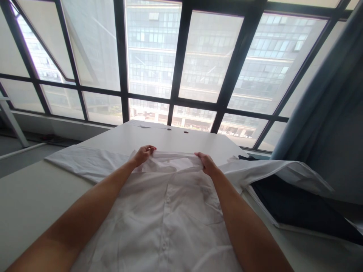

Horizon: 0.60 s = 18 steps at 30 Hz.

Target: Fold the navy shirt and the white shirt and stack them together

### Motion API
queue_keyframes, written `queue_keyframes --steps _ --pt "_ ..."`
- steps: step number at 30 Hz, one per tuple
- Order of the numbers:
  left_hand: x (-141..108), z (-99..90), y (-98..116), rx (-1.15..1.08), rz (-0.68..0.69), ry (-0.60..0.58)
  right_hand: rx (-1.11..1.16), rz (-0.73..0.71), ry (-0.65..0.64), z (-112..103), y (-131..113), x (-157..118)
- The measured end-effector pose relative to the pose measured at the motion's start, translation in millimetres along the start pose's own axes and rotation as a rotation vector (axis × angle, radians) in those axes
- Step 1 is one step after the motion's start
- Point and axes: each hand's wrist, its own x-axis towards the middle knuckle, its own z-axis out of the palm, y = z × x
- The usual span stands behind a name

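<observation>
A white button-up shirt [141, 211] lies front side up on the white table, its row of buttons running down the middle toward me. Its collar end is at the far side, and the sleeves spread out to the left and right. My left hand [144, 155] is closed on the left end of the collar. At the right end, my right hand [206, 163] pinches the same collar, with the fingertips partly hidden by the cloth. Between both hands the collar's edge is stretched fairly straight. Some creases show across the shirt's front.
Folded dark cloth [300, 204] on white material lies at the right, partly under the right sleeve. The white table [195, 141] reaches toward large black-framed windows [121, 56]. A blue-grey curtain [317, 98] hangs at the right. A white metal frame [14, 121] stands at the left.
</observation>
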Motion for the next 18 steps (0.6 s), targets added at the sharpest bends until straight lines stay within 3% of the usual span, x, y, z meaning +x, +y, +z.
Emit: queue_keyframes --steps 5,8,11,15,18 --pt "-3 -2.9 8 -0.331 -0.213 -0.100 0.092 0.132 -0.128 0 -5 -5" --pt "-5 -13.1 13 -0.445 -0.250 -0.186 0.180 0.138 -0.173 -2 -9 -8" --pt "-6 -23.6 16 -0.352 -0.292 -0.250 0.291 0.095 -0.146 -6 -13 -10" --pt "-7 -24.9 12 -0.070 -0.423 -0.180 0.390 0.047 -0.142 -9 -18 -12" --pt "-6 -20.2 7 -0.050 -0.503 -0.154 0.431 -0.007 -0.156 -11 -20 -13"
